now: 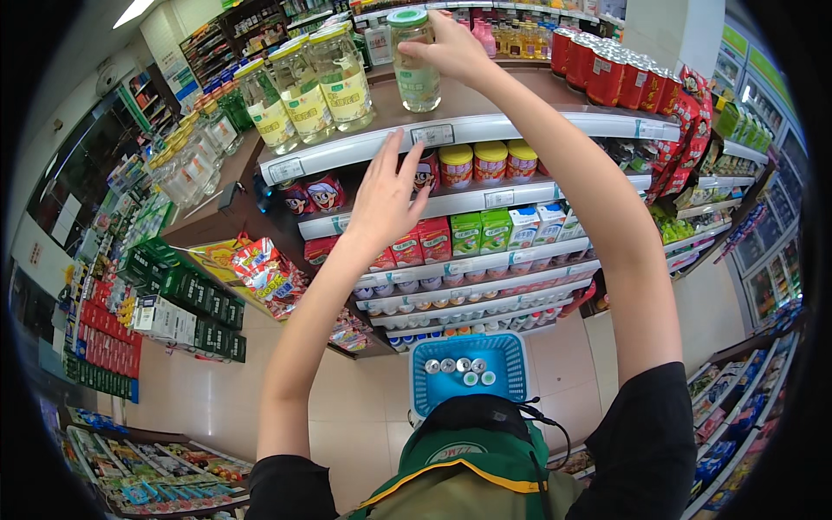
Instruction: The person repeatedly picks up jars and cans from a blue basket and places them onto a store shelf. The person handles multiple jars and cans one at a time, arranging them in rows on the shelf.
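My right hand (pixel 455 49) grips a glass jar with a green lid (pixel 419 91) from its right side, just below the lid. The jar is upright over the brown top shelf (pixel 520 91); I cannot tell whether its base touches the shelf. My left hand (pixel 388 195) is empty, its fingers apart, in front of the shelf's white price rail (pixel 351 146) and below the jar. Three taller glass jars with yellow lids (pixel 300 97) stand in a row to the left of the held jar.
Red cans (pixel 604 81) are stacked at the right of the top shelf. Lower shelves hold yellow-lidded tins (pixel 491 162) and drink cartons (pixel 468 233). A blue plastic basket (pixel 416 374) on the floor contains several cans (pixel 448 366). Snack bags (pixel 266 273) hang at the left.
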A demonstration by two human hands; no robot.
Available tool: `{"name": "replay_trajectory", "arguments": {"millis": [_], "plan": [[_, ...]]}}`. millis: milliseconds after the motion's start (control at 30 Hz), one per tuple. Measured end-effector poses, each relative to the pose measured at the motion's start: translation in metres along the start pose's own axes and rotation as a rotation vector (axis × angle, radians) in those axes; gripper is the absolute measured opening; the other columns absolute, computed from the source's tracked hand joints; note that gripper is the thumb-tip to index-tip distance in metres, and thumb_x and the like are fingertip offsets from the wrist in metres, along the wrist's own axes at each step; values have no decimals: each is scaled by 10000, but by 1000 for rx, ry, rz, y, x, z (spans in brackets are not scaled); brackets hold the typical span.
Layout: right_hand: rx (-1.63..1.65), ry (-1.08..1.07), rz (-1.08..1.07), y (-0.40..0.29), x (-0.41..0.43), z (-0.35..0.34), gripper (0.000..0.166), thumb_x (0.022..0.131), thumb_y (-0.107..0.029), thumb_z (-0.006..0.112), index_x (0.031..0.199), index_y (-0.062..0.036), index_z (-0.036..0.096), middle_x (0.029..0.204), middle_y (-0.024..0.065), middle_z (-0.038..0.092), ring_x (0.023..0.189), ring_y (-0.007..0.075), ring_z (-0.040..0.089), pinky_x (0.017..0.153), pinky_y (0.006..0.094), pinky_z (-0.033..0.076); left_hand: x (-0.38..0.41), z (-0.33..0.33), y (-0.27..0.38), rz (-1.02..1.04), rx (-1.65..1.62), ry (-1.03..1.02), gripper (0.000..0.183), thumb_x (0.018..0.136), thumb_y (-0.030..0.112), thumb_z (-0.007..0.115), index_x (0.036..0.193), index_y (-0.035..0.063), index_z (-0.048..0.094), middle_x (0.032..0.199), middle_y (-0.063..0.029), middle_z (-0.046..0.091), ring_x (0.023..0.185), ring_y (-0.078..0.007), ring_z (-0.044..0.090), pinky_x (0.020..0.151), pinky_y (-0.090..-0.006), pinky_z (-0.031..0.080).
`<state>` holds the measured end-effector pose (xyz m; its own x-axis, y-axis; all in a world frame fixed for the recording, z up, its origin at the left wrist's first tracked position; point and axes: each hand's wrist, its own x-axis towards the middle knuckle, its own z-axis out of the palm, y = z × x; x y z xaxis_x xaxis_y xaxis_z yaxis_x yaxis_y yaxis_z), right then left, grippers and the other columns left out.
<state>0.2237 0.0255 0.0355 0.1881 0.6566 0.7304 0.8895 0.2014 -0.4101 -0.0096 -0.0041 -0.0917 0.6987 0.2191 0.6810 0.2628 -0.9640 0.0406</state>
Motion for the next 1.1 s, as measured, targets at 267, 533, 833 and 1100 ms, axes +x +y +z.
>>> {"name": "replay_trajectory", "arguments": {"millis": [267, 533, 833, 1100], "plan": [[60, -63, 66, 5, 9, 27, 662, 829, -576, 642, 1156, -6, 559, 1187, 204, 640, 1107, 347, 617, 898, 431, 478, 18, 11, -26, 47, 70, 60, 659, 834, 151, 681, 1415, 19, 398, 1496, -289, 280, 1378, -454, 333, 1130, -488, 322], [256, -188, -13, 22, 13, 30, 731, 867, -596, 592, 1289, -5, 508, 1241, 234, 611, 1153, 369, 596, 955, 422, 466, 25, 24, -21, 39, 124, 134, 680, 783, 204, 706, 1394, 44, 451, 1484, -276, 276, 1353, -448, 328, 1109, -521, 316], [230, -206, 16, 22, 11, 32, 756, 893, -592, 560, 1380, -29, 428, 1283, 252, 591, 1200, 381, 573, 989, 424, 449, 25, 32, -18, -4, 97, 168, 731, 730, 182, 702, 1405, 57, 449, 1470, -280, 291, 1337, -459, 330, 1084, -519, 336], [267, -249, 59, 11, 7, 23, 814, 921, -545, 569, 1478, -31, 273, 1386, 259, 488, 1293, 352, 488, 1049, 420, 402, 24, 27, -20, -6, 85, 171, 724, 719, 163, 682, 1396, 47, 454, 1484, -284, 277, 1356, -458, 313, 1092, -519, 327]]}}
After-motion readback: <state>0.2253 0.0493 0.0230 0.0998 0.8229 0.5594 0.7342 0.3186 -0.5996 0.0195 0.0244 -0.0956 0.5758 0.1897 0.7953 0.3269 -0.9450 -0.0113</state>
